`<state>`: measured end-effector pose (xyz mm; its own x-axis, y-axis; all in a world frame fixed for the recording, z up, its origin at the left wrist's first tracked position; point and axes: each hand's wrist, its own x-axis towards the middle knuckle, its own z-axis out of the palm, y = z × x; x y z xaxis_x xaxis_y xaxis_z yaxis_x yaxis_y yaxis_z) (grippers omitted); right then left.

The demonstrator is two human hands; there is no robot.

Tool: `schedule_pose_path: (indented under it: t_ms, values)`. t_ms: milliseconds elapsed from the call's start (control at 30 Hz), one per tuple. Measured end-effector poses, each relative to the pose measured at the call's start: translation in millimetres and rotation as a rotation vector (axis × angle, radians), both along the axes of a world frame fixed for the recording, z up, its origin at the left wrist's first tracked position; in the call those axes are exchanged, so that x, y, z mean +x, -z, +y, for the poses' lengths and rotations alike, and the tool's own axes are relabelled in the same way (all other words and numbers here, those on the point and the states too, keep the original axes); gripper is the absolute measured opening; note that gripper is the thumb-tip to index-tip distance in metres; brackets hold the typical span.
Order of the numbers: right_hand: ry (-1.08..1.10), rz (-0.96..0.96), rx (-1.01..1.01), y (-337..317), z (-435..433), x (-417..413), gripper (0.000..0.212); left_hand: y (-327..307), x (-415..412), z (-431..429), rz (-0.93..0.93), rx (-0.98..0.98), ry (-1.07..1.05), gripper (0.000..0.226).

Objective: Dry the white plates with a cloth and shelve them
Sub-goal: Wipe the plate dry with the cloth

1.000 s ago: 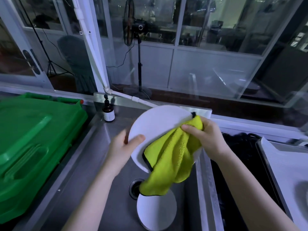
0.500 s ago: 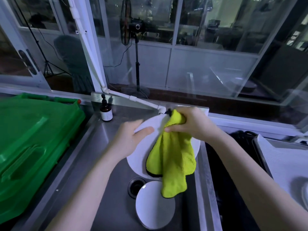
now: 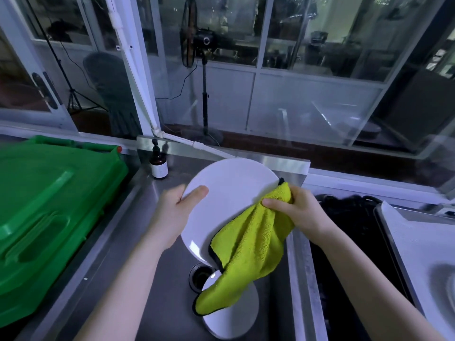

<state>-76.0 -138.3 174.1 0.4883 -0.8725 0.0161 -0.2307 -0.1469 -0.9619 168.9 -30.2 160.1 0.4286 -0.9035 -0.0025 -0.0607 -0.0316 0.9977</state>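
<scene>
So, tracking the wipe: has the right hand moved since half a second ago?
Yes: the right hand, gripping the cloth, pulled back from the sink's back ledge, nearer the person.

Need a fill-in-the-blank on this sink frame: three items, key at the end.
1. The left hand holds the raised plate while the right hand grips a ____ cloth against it.
2. A second plate lies in the sink next to the ____.
3. The brown pump bottle stands at the sink's back ____ corner.
Missing words: yellow; drain; left.
</scene>
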Motion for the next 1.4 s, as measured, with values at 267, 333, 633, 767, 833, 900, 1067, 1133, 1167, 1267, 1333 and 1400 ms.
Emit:
schedule_pose_path:
  t_ms: [267,333,633,767,833,900,1067,1133,1167,1267,1333,1400]
  values:
    - [-0.176,0.303,-0.431,-38,-8,30,0.031,-30,-9,-25,-0.501,-0.043,0.288,0.042]
    - [-0.072,0.189,-0.366,-34,-9,22,0.026,-21,-3,-18,-0.314,-0.054,0.184,0.027]
    - [0.127,-0.207,0.046,-6,-1,4,0.042,23,-23,8,-0.005,-0.045,-0.089,0.036]
    - [-0.001,0.024,-0.173,-27,-15,8,0.029,-3,-3,-6,-0.259,-0.035,0.074,0.04]
    - [-0.103,0.227,-0.344,-37,-18,20,0.032,-20,-3,-16,-0.468,-0.018,0.211,0.04]
    - [-0.19,0.341,-0.452,-40,-17,30,0.035,-29,-5,-23,-0.604,-0.014,0.274,0.048]
    - [-0.013,0.123,-0.339,-28,-16,18,0.026,-10,-4,-7,-0.253,-0.063,0.119,0.028]
    - [0.051,-0.085,-0.161,-20,-13,10,0.023,10,-10,4,-0.078,-0.048,-0.007,0.016]
    - [0.069,-0.165,-0.082,-15,-10,8,0.027,19,-14,7,-0.025,-0.037,-0.051,0.018]
    - [0.099,-0.24,0.031,-5,-6,7,0.034,29,-25,4,0.041,-0.063,-0.117,0.009]
    - [0.092,-0.197,0.036,-6,-6,4,0.037,25,-24,1,0.004,-0.078,-0.075,0.009]
    - [0.057,-0.115,-0.017,-12,-10,1,0.037,13,-14,-2,-0.067,-0.074,-0.013,0.009]
